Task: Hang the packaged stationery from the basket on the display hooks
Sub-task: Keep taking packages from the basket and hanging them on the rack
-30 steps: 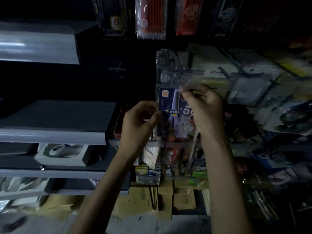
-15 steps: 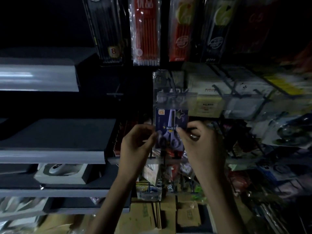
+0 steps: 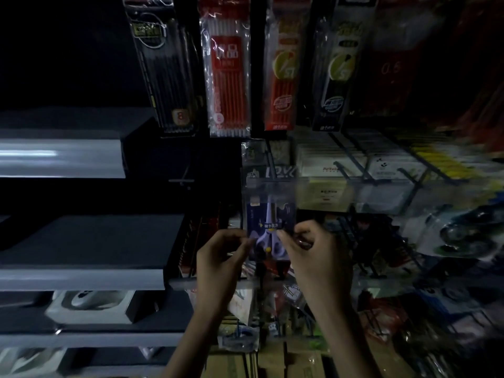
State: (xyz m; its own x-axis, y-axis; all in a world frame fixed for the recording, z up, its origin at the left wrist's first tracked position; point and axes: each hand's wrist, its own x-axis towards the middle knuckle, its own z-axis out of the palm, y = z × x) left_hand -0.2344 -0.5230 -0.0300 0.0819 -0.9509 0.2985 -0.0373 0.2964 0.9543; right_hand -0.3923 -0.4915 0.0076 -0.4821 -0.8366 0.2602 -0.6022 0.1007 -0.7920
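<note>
A blue carded scissors pack (image 3: 270,225) stands upright in front of the dim display wall, just under a clear price strip (image 3: 271,188). My left hand (image 3: 221,257) pinches the pack's lower left edge. My right hand (image 3: 313,249) pinches its lower right edge with thumb and fingers. The pack's top lies behind the strip, so the hook it meets is hidden. The basket is not in view.
Long pencil and pen packs (image 3: 227,77) hang above. Boxed goods on wire hooks (image 3: 354,170) run to the right. Grey shelves (image 3: 81,279) jut out at left, with a boxed mouse (image 3: 90,304) below. Cardboard boxes (image 3: 272,361) lie on the floor.
Both hands have slid down from the pack's middle to its lower edges, and the pack has risen toward the price strip. The view has tilted upward.
</note>
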